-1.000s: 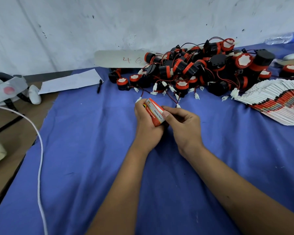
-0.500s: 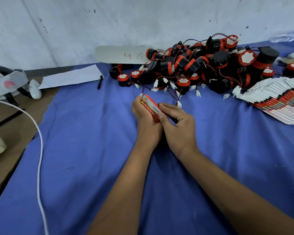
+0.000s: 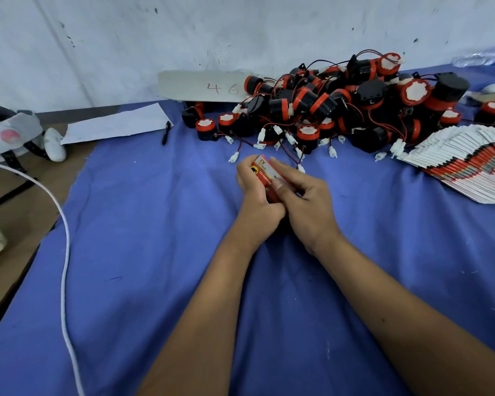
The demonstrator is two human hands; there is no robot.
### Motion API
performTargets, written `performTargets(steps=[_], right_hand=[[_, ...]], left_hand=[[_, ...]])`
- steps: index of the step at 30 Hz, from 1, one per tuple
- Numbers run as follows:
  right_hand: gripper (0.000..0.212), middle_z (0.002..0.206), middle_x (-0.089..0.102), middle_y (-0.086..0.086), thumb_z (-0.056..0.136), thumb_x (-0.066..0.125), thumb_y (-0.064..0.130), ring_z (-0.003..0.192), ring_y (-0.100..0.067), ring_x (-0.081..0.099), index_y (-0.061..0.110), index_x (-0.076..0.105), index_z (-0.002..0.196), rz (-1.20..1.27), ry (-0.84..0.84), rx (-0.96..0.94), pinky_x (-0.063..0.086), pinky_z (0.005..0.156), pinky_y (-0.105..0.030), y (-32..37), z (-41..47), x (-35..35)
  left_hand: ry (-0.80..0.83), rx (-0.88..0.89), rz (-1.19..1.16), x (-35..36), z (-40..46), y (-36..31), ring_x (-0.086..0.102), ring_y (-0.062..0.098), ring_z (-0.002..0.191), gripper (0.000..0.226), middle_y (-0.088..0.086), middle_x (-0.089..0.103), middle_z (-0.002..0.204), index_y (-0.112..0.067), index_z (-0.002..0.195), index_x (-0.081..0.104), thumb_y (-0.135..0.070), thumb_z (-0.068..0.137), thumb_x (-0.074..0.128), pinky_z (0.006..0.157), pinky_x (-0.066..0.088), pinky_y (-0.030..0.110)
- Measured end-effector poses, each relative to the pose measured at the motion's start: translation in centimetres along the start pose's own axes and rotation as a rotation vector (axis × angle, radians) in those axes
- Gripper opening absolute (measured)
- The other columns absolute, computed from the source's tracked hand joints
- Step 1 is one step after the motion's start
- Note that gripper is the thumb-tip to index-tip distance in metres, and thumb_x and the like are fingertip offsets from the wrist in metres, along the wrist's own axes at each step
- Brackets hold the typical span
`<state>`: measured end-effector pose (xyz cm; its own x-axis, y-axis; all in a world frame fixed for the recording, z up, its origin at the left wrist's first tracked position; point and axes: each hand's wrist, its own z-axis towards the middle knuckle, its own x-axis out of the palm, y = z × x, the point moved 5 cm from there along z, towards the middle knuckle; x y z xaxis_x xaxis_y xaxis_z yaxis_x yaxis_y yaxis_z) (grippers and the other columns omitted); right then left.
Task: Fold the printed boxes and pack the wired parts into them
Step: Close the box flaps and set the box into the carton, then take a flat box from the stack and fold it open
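Holding one printed box (image 3: 265, 178) between both hands at the middle of the frame, I have turned it since a second ago: its long printed face now tilts more toward me, and a black round mark shows on the side by my left thumb. My left hand (image 3: 257, 201) grips it from the left, fingers curled round it, and my right hand (image 3: 306, 201) pinches its right edge, index finger laid along the top. The box is orange-red with a white panel and small dark lettering, too blurred to read. Above it, at upper right, lies one heap of black-and-red wired parts (image 3: 340, 107), too many and too tangled to count. At the right edge sits one fanned stack of flat boxes (image 3: 469, 164), likewise beyond counting. All rests on the blue cloth (image 3: 155, 252).
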<state>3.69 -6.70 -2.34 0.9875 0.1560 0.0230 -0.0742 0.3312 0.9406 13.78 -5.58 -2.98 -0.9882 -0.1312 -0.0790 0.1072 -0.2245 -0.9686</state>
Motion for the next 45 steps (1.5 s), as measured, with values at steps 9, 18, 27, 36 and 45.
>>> performTargets(steps=[9,18,27,36,45], right_hand=[[0.026,0.115,0.075,0.004,0.087,0.079,0.010,0.107,-0.010,0.071,0.010,0.077,0.113,-0.019,-0.145,-0.005,0.058,0.093,-0.033,-0.2,-0.4,-1.2],[0.008,0.101,0.071,-0.002,0.085,0.081,0.010,0.094,-0.009,0.069,0.007,0.080,0.093,-0.212,-0.178,-0.170,0.058,0.086,-0.030,0.9,0.0,-1.9],[0.028,0.118,0.072,-0.004,0.094,0.069,0.007,0.109,-0.021,0.068,0.010,0.074,0.122,-0.237,-0.122,-0.153,0.056,0.094,-0.046,4.3,-1.8,-5.3],[0.024,0.097,0.078,0.006,0.091,0.069,0.003,0.090,-0.014,0.075,0.022,0.078,0.101,-0.487,-0.559,-0.238,0.059,0.082,-0.035,20.6,-13.0,-27.9],[0.013,0.082,0.075,0.013,0.075,0.078,0.032,0.077,-0.004,0.073,0.037,0.073,0.086,-1.199,-0.857,0.339,0.058,0.069,-0.033,33.4,-29.6,-41.3]], left_hand=[[-0.247,-0.156,-0.389,-0.4,0.1,0.5,0.064,0.023,0.102,0.017,0.009,0.065,0.114,-0.025,0.116,0.049,-0.024,0.101,0.058,0.093,0.056,0.049],[-0.147,0.077,-0.156,-1.3,0.9,1.0,0.065,0.016,0.095,0.022,-0.004,0.069,0.102,-0.039,0.121,0.067,-0.034,0.105,0.052,0.084,0.058,0.036],[-0.319,0.182,-0.231,2.0,0.1,-3.5,0.061,0.013,0.082,0.018,-0.013,0.063,0.087,-0.043,0.092,0.061,-0.029,0.103,0.058,0.074,0.059,0.042],[0.501,0.365,-0.519,27.9,-4.9,-16.7,0.064,0.020,0.097,0.021,0.003,0.065,0.104,-0.026,0.107,0.060,-0.015,0.092,0.069,0.090,0.056,0.046],[0.965,0.416,-0.320,47.2,-17.5,-24.7,0.065,0.033,0.092,0.023,0.010,0.069,0.093,-0.016,0.078,0.062,-0.004,0.075,0.082,0.079,0.057,0.053]])
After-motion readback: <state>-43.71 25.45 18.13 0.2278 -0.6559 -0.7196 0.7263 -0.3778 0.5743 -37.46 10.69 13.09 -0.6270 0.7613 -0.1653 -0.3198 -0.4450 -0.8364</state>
